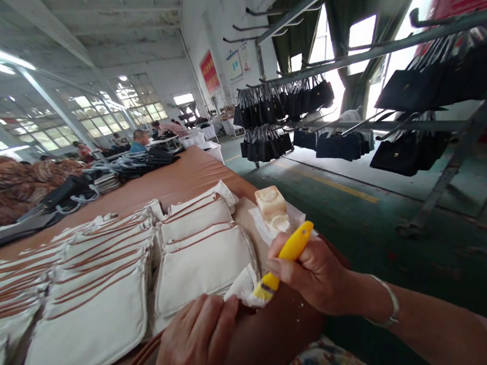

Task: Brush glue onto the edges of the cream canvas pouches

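Note:
My right hand (310,271) is closed around the yellow handle of a paintbrush (292,248). Its bristles touch a small white piece (243,282) by the table's edge. My left hand (198,340) lies over the near end of that piece, fingers bent together; what they grip underneath is hidden. Brown straps (144,358) run out beside the left hand. Beyond the brush, a tub of whitish paste (271,204) sits on a white sheet (260,226). To the left, cream bags with brown trim (207,260) lie overlapping in rows.
A brown-covered table (188,168) stretches away ahead. Black bags (273,101) hang on a metal rack (459,153) at the right, over the green floor. Dark bags (72,193) and brown material (16,193) are piled at the left. A person in blue (138,142) is farther back.

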The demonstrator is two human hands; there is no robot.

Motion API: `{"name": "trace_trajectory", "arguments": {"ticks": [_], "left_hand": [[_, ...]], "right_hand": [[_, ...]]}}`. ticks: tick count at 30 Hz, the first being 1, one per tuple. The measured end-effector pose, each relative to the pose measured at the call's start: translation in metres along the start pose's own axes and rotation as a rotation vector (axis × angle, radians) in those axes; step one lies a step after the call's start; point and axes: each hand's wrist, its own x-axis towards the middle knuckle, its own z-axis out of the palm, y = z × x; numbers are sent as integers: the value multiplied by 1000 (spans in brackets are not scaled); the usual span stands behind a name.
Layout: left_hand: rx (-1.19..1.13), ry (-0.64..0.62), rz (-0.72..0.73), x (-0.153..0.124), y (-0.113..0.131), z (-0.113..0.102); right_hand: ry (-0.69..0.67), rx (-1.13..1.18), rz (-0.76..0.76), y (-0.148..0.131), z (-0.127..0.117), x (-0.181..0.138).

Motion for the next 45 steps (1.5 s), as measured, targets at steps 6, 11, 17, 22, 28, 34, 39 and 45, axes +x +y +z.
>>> {"name": "trace_trajectory", "arguments": {"ticks": [6, 11, 17, 22, 28, 34, 39, 45], "left_hand": [[18, -121, -124, -21, 10, -17], [9, -217, -377, -63, -8, -63], [-4, -543, -539, -105, -112, -100], [63, -721, -662, -136, -211, -35], [-8, -549, -635, -72, -222, 105], [-268, -593, -610, 15, -178, 215], [-424, -659, -653, 35, -179, 229], [-518, -566, -651, 47, -164, 171]], "right_hand": [[48, 64, 108, 8, 22, -11], [88, 249, 373, 51, 27, -26], [377, 351, 643, 95, 18, -40], [526, 395, 702, 107, 20, -48], [675, 357, 789, 118, 11, -42], [687, 374, 690, 125, -4, -28], [711, 377, 656, 134, -18, -37], [781, 472, 564, 130, -28, -28]]}}
